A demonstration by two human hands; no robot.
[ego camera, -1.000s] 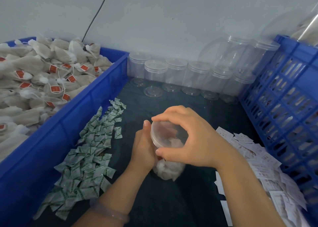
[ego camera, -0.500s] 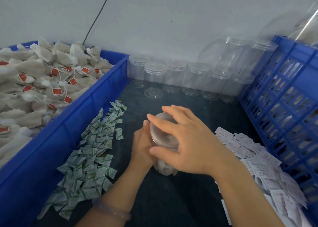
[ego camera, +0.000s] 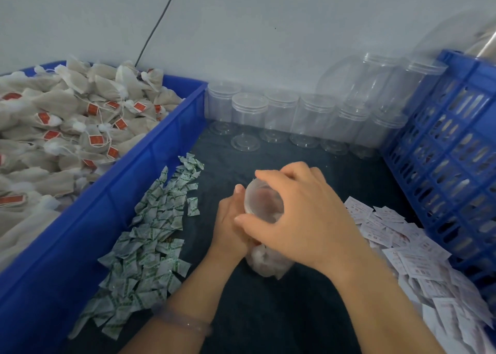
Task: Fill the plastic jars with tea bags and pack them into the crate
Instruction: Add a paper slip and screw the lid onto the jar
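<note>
Blue tub (ego camera: 150,149); beige tea bags (ego camera: 61,104), red tags. White sachets (ego camera: 150,219), green print. Clear jars (ego camera: 279,112). Dark surface (ego camera: 268,313). Blue lattice crate (ego camera: 451,149).

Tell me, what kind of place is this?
Probably a tea-packing workbench: a blue bin heaped with tea bags, a row of empty clear jars, and a blue crate on the right.
</note>
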